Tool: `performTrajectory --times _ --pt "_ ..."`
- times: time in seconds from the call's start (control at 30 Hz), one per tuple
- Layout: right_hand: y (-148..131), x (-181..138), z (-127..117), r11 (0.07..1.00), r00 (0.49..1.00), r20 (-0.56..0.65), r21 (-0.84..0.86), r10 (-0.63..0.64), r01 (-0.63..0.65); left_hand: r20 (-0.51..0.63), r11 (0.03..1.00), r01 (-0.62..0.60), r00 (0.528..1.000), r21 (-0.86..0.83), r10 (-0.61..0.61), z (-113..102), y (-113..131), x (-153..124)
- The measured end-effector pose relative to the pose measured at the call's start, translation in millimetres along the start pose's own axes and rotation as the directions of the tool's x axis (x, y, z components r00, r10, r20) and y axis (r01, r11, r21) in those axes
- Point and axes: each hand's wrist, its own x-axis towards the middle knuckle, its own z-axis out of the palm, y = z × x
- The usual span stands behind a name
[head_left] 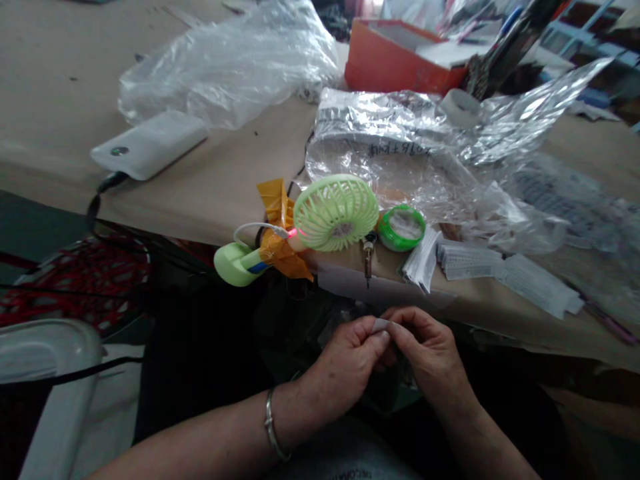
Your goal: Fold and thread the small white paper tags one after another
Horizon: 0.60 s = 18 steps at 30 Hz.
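Over my lap, just off the table's front edge, my left hand [353, 357] and my right hand [425, 347] meet fingertip to fingertip. Pinched between them is a small white paper slip [381, 325], mostly covered by my fingers. Both hands are closed on it. Above them on the table edge lies a stack of white paper strips [423, 260], with more printed strips [470, 260] to its right. A small pointed tool [368, 260] lies beside a green ring-shaped container [401, 227].
A green fan [336, 213] is fixed to the edge with orange tape [285, 257]. A white power bank [150, 145] with a black cable lies left. Clear plastic bags [230, 67], a tape roll [461, 108] and a red box [400, 63] sit behind. A white chair [65, 347] stands left.
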Motion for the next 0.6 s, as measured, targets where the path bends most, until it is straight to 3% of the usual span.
performTrajectory --times 0.1,0.3,0.6 --pt "0 7 2 0.997 0.998 0.016 -0.027 -0.067 0.068 -0.068 0.987 -0.104 0.991 0.119 0.113 -8 5 -2" --pt "-15 21 11 0.969 0.976 0.048 -0.115 -0.213 0.218 -0.187 0.929 -0.196 0.947 0.312 0.263 -22 18 -3" --pt "-22 31 17 0.938 0.965 0.047 -0.23 -0.257 0.261 -0.225 0.816 -0.258 0.879 0.517 0.42 -29 28 2"
